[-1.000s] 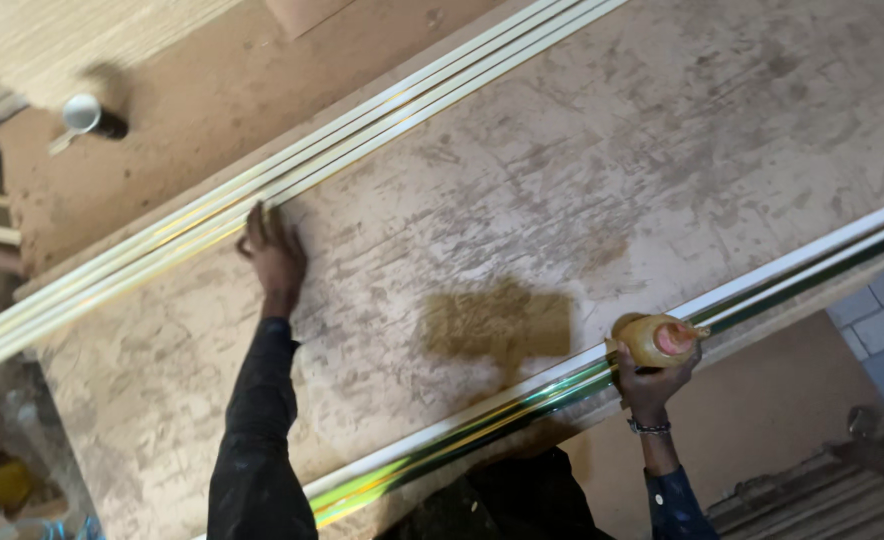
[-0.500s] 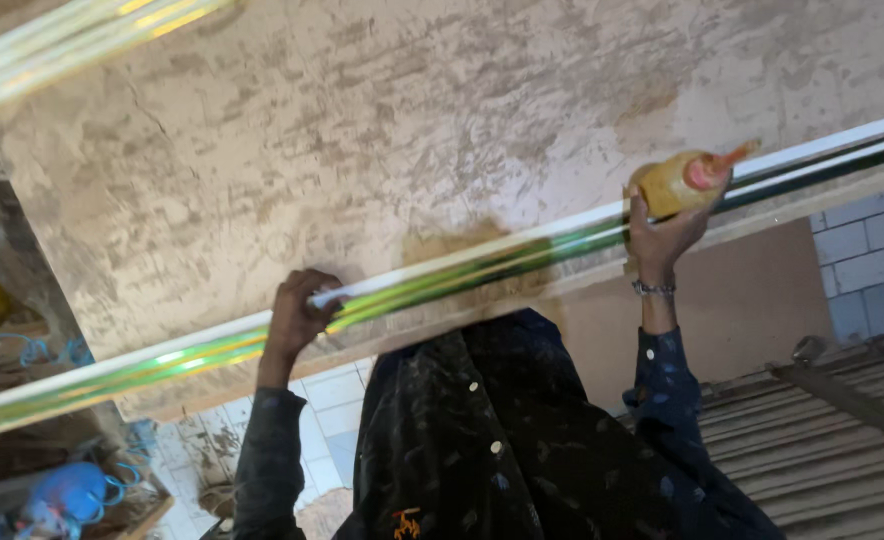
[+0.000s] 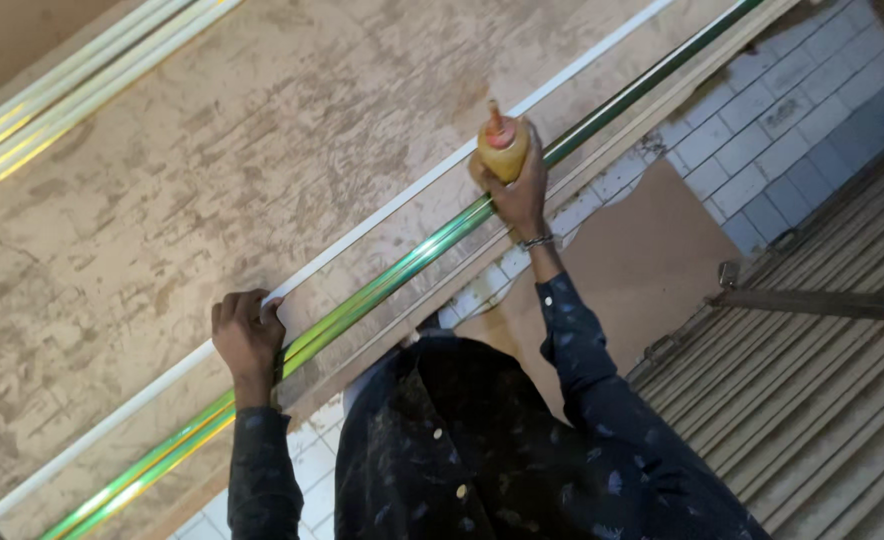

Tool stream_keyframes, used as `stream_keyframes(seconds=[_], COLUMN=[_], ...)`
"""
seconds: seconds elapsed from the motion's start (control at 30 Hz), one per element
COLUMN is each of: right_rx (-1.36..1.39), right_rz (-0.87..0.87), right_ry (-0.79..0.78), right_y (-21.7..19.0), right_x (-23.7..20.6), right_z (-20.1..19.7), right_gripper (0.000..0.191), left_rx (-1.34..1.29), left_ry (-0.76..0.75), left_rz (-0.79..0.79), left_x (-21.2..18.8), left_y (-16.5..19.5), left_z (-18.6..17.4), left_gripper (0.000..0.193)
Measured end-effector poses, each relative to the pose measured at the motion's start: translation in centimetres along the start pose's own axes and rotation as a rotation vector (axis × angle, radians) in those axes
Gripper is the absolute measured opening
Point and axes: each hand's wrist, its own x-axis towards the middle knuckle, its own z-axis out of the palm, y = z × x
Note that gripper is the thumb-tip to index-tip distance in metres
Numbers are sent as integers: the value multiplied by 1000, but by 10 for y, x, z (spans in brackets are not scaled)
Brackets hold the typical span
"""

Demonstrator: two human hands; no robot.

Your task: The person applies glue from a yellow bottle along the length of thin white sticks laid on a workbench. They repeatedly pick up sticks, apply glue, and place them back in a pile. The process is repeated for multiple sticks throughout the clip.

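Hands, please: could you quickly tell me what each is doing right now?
Left hand: closed on the white strip.
Right hand: closed on the yellow bottle.

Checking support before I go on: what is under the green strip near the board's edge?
The green strip lies on the stained worn board, beside a white strip. The left hand covers part of it; the right hand holds a yellow bottle above. Glue beneath cannot be seen.

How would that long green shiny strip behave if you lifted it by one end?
The green strip is very long and thin, so it would probably sag or whip. Its glossy face looks slippery. The left hand steadies it while the right hand holds a yellow bottle.
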Motion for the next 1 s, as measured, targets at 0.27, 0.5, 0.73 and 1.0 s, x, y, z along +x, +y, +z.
stream_keyframes(seconds=[0.27, 0.5, 0.73, 1.0], right_rx=[344, 481, 969, 774], right_rz=[141, 60, 459, 316], right_ry=[-101, -340, -364, -236], right_y=[-37, -128, -161, -199], right_x=[-39, -61, -87, -89], right_z=[22, 71, 64, 66], right_gripper=[96, 95, 82, 83], left_rx=[-212, -187, -35, -36], left_ry=[6, -252, -290, -179], left_rz=[127, 345, 82, 36], left_x=[24, 49, -46, -83], left_y=[18, 53, -131, -199], left_z=[53, 102, -108, -153], left_gripper=[12, 40, 48, 37])
